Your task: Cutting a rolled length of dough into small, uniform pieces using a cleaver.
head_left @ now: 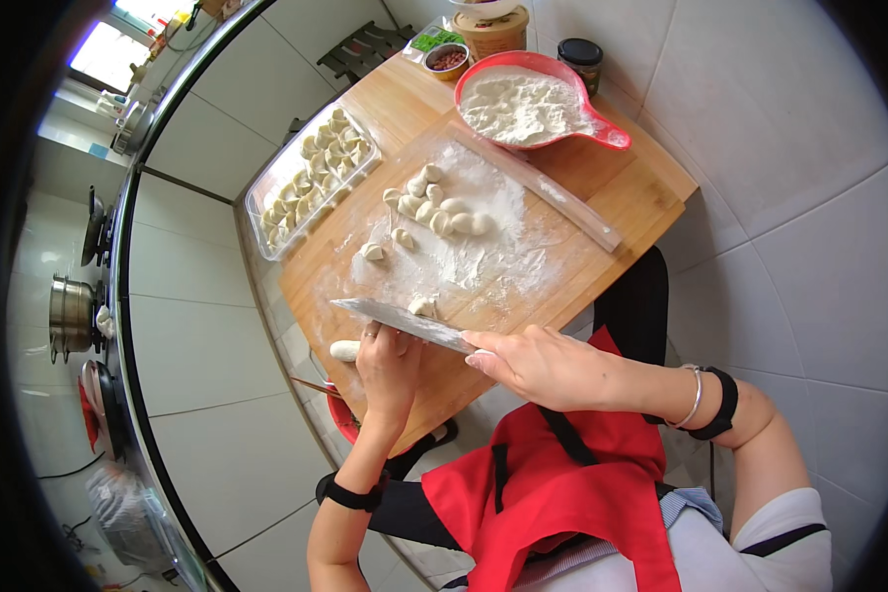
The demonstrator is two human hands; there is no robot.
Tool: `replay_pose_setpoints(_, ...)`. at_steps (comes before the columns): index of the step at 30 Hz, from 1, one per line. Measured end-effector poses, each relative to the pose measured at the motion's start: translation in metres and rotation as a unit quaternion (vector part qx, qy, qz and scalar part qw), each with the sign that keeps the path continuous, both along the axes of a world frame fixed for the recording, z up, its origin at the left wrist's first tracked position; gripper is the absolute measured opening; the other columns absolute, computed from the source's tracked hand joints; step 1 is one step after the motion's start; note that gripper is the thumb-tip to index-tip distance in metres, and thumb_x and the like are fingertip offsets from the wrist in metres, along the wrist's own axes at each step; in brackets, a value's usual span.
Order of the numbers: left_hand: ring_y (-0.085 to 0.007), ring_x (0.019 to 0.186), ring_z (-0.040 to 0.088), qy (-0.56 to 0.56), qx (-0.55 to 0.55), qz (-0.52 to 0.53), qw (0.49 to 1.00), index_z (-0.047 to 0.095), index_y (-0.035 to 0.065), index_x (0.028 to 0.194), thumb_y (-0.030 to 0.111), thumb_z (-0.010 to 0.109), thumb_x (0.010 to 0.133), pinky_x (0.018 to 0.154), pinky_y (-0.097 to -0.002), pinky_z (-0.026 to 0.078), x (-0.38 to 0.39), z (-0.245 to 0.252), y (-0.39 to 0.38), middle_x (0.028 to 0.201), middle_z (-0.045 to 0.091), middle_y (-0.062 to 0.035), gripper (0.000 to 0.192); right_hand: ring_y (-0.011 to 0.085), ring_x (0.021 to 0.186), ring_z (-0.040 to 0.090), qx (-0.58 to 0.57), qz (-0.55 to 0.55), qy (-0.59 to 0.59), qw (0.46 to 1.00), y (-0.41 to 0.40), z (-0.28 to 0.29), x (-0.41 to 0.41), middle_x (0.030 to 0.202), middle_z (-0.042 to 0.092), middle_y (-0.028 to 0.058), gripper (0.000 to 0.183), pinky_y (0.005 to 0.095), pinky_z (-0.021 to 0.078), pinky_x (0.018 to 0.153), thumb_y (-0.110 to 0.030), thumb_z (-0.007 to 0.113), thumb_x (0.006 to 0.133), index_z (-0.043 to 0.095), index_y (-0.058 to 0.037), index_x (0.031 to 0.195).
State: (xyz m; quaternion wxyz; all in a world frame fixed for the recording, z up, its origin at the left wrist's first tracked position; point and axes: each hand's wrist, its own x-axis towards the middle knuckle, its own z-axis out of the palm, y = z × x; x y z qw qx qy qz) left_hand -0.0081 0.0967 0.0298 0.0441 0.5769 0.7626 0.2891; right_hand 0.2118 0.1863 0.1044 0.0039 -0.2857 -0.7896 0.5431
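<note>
My right hand (536,366) grips the handle of a flour-dusted kitchen knife (407,323), its broad blade reaching left across the near part of the wooden board (325,288). Just under the blade, my left hand (388,362) is curled over a rope of dough, whose rounded end (345,351) sticks out to the left. A cut dough piece (422,305) lies right beyond the blade. Farther up, two separate dough pieces (372,251) and a cluster of several more (436,207) rest on scattered flour. Whether the edge touches the dough is hidden.
Folded dumplings fill a clear plastic tray (376,152) at left. A red-rimmed bowl of flour (518,103) stands at the back, near a dark-lidded jar (581,63), a paper tub (492,33) and a small bowl (446,61). Below the board's left edge sits a red basin (340,414).
</note>
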Motion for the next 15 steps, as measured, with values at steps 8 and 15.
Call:
replay_pose_setpoints(8,-0.0388,0.098,0.060,0.103,-0.016,-0.012,0.994,0.059,0.0047,0.108,0.013,0.076,0.076,0.079,-0.0463,0.048,-0.013,0.007,-0.019,0.108,0.061,-0.0142,0.037,0.0481,0.093,0.061,0.013,0.026,-0.043,0.999,0.013,-0.010,-0.025,0.093,0.065,0.0282,0.041,0.0548,0.0485,0.081,-0.040,0.037,0.104,0.056,-0.0064,0.118)
replay_pose_setpoints(15,-0.0339,0.090,0.062,0.072,-0.118,-0.038,0.990,0.059,0.0068,0.106,0.014,0.076,0.077,0.077,-0.0426,0.049,-0.030,0.021,-0.032,0.100,0.062,-0.0111,0.035,0.0449,0.101,0.059,-0.024,-0.021,0.092,0.995,0.029,-0.030,-0.031,0.103,0.063,0.0275,0.044,0.0475,0.0462,0.087,-0.036,0.035,0.103,0.061,-0.0015,0.110)
